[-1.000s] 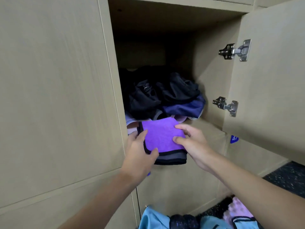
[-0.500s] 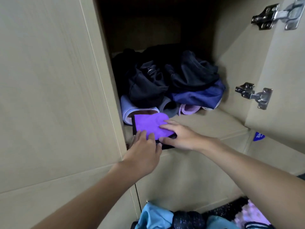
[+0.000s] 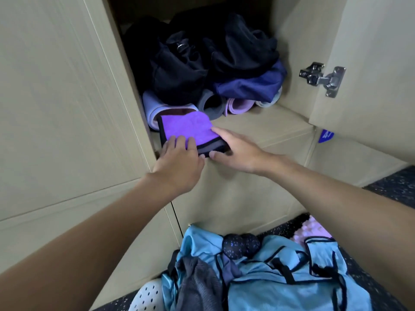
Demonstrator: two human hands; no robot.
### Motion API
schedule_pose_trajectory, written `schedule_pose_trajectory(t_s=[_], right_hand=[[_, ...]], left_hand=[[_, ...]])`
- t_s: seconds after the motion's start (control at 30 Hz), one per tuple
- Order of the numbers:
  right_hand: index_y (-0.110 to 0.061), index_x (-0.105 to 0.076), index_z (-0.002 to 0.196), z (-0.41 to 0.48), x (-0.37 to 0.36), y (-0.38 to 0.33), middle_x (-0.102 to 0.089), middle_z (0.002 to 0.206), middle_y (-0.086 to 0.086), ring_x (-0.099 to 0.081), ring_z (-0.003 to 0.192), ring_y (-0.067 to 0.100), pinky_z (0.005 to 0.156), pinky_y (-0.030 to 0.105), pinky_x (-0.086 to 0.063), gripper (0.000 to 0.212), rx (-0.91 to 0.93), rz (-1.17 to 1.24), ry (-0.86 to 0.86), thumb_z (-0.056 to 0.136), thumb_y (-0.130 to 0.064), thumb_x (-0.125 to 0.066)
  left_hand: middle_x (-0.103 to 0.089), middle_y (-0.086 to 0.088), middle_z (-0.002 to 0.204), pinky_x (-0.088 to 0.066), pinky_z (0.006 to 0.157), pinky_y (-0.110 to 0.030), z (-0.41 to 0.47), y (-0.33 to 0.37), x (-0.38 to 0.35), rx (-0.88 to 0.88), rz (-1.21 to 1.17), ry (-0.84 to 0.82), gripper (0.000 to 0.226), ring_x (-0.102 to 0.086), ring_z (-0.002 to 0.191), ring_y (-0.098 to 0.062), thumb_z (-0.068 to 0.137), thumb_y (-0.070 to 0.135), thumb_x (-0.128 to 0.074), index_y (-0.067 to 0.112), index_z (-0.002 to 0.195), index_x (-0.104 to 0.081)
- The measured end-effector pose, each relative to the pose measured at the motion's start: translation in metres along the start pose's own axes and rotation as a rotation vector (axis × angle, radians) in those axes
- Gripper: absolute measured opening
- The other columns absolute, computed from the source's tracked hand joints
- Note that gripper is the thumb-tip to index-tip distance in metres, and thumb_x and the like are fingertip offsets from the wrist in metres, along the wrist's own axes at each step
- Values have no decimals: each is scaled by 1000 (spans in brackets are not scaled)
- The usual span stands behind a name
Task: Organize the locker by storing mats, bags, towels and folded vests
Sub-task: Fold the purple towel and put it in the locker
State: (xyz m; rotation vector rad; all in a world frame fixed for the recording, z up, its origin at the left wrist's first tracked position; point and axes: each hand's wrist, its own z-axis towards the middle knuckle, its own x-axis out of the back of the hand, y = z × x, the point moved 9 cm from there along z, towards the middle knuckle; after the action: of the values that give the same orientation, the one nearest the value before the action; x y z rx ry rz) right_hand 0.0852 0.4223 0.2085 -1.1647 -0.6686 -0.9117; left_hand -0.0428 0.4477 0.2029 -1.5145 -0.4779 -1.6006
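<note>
A folded purple towel with a dark edge lies at the front left of the open locker's shelf. My left hand rests its fingertips on the towel's near edge. My right hand lies flat with a finger on the towel's right corner and the thumb under its front edge. Behind the towel lie rolled mats in lilac, grey and pink. Black bags and a navy bag are piled on the mats.
The locker door stands open on the right with a metal hinge. On the speckled floor below lie a light blue bag, a dark ball, a pink spiky mat and a white perforated shoe.
Both hands carried the purple towel from in front of the locker down onto the front left of the shelf. The view has tilted downward and moved closer.
</note>
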Motion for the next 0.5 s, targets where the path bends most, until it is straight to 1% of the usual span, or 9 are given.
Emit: schedule_pose_trajectory(t_s=[0.07,0.1,0.13,0.2,0.23,0.3,0.37,0.43,0.5], right_hand=[[-18,-30,151,-21,0,3,-44,149,1,-40,137,19,115,36,-27,79,11,-5,44,85,-49,-60],[-17,-32,150,-34,0,6,-45,148,1,-38,137,20,116,36,-26,78,5,-1,72,84,-47,-59],[-15,-35,148,-47,0,10,-43,148,3,-35,139,21,116,36,-25,73,-10,8,103,85,-41,-61],[-11,-45,139,-74,-5,16,-39,150,6,-32,141,24,114,38,-28,61,-15,19,190,83,-32,-58],[-10,-49,133,-85,-11,20,-39,148,7,-36,139,26,112,40,-32,57,-26,16,224,81,-31,-55],[-11,-53,127,-106,-34,33,-45,137,6,-47,126,26,107,39,-39,47,-106,61,211,82,-22,-57],[-13,-51,131,-127,-71,49,-47,131,4,-51,119,22,100,27,-38,44,-227,105,90,88,-13,-60],[-13,-50,135,-147,-114,69,-47,131,4,-48,122,21,96,23,-35,45,-312,89,-41,91,-13,-60],[-13,-45,139,-160,-157,93,-44,134,7,-43,127,24,102,28,-35,53,-394,40,-158,90,-24,-63]], left_hand=[[-46,-26,135,-33,111,-51,-11,6,14,-4,-108,120,59,-38,130,-45,96,40,-33,-1,136,-46],[-48,-26,133,-39,105,-52,-18,14,24,-33,-133,203,50,-43,127,-45,93,32,-48,0,131,-51],[-52,-24,127,-44,97,-52,-26,22,34,-76,-148,281,44,-49,119,-44,88,27,-54,2,124,-57],[-58,-18,108,-49,81,-48,-41,43,40,-204,-202,392,38,-56,98,-39,82,27,-48,5,107,-64],[-58,-16,103,-50,78,-46,-47,56,36,-284,-242,393,40,-56,93,-37,81,29,-42,6,103,-65],[-57,-12,109,-49,87,-47,-54,84,10,-388,-314,194,39,-55,102,-35,86,32,-42,9,110,-63],[-51,-7,127,-39,102,-41,-59,99,-35,-391,-275,-22,38,-47,122,-28,93,35,-49,16,125,-55],[-44,-9,142,-26,111,-38,-63,109,-69,-430,-144,-21,42,-37,134,-28,91,37,-54,17,128,-54],[-42,-16,148,-13,119,-45,-69,116,-83,-528,43,76,47,-36,139,-34,78,37,-68,15,119,-60]])
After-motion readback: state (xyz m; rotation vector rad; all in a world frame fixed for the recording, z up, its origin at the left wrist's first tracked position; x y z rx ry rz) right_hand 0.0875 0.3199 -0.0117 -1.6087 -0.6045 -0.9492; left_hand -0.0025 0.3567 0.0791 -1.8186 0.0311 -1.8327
